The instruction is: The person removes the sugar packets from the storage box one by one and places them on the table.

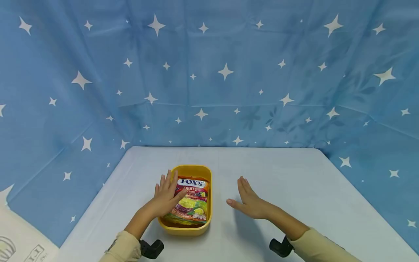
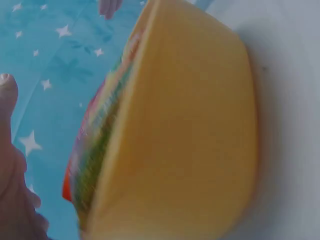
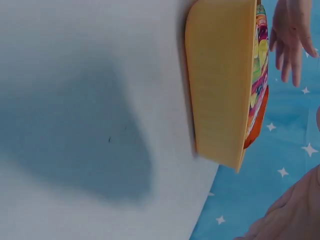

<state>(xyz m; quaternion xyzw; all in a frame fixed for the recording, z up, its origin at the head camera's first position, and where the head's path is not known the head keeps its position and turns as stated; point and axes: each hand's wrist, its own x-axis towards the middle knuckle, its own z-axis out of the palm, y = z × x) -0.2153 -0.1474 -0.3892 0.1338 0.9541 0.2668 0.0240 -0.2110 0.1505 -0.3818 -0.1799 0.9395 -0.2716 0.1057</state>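
Observation:
A yellow plastic tub (image 1: 185, 231) stands on the white table, left of its middle. In it lies a colourful bag of Fox's Fruits candy (image 1: 192, 202), label up, its top rising past the rim in both wrist views. My left hand (image 1: 165, 198) is held over the tub's left side with fingers straight and spread, overlapping the bag in the head view. Nothing is in its grasp. To the right of the tub, my right hand (image 1: 252, 203) hovers above the table, fingers straight, thumb pointing towards the tub, holding nothing. Its shadow falls on the cloth.
A white-covered table (image 1: 294, 174) lies in front of me. Blue curtain (image 1: 209, 87) with white stars surrounds its back and sides. At the lower left is a pale cloth (image 1: 23, 236) with printed drawings. A black wrist device (image 1: 152, 249) sits below each hand.

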